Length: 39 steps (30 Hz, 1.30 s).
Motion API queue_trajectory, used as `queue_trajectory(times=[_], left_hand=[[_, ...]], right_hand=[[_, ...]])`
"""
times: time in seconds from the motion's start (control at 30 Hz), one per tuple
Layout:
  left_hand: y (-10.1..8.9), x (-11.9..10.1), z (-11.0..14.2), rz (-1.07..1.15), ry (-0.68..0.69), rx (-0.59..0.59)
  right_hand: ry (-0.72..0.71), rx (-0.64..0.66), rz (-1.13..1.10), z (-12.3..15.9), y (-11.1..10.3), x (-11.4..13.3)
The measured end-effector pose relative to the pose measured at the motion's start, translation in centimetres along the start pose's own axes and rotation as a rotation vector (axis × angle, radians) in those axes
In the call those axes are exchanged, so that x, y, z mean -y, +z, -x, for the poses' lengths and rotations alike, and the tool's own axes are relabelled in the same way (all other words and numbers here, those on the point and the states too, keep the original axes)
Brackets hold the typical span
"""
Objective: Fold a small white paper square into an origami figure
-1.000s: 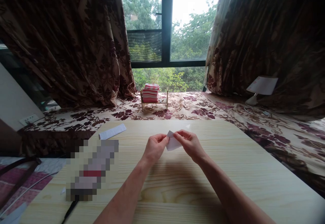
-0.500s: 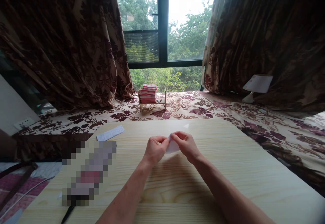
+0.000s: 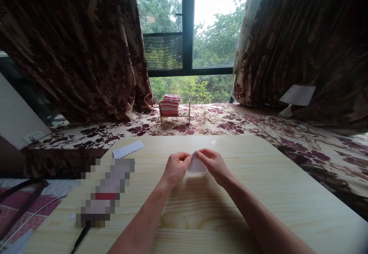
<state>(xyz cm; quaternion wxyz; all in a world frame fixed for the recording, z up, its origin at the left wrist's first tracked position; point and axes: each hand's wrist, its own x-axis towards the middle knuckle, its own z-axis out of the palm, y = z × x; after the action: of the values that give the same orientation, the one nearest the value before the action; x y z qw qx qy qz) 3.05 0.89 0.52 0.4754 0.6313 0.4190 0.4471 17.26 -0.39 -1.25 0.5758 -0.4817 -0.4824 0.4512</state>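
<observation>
A small white piece of paper (image 3: 196, 166) is pinched between my two hands, just above the wooden table (image 3: 184, 215). My left hand (image 3: 176, 166) grips its left side between thumb and fingers. On the other side, my right hand (image 3: 213, 164) pinches the top right part. The fingertips of both hands nearly meet at the paper's upper point, and its lower part hangs down over its own shadow. Fingers partly cover its upper edges.
A printed paper strip (image 3: 128, 149) lies at the table's far left. Nearer is a blurred-out object (image 3: 107, 192) with a black cable (image 3: 80, 238). Beyond the table, a small rack (image 3: 175, 116) holds folded striped cloths (image 3: 170, 105). A white lamp (image 3: 297, 95) stands right.
The view has shifted slightly, so the surroundings appear a little further right. Between my hands, the paper now shows more of its face and lower edge; both hands keep their pinch.
</observation>
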Motion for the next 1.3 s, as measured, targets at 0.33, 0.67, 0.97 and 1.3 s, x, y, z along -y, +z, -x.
queue_trajectory(times=[0.33,0.67,0.97,1.3], left_hand=[[-0.2,0.2,-0.1,0.034,-0.034,0.005],[-0.1,0.3,-0.2,0.183,-0.095,-0.068],[-0.4,0.1,-0.3,0.253,-0.151,-0.07],[-0.3,0.0,-0.3,0.265,-0.191,-0.018]], right_hand=[[-0.022,-0.134,0.088,-0.7,-1.0,0.3],[-0.015,0.075,0.092,0.2,0.4,0.3],[-0.055,0.057,0.117,-0.1,-0.6,0.8],[0.003,0.045,0.039,-0.4,-1.6,1.3]])
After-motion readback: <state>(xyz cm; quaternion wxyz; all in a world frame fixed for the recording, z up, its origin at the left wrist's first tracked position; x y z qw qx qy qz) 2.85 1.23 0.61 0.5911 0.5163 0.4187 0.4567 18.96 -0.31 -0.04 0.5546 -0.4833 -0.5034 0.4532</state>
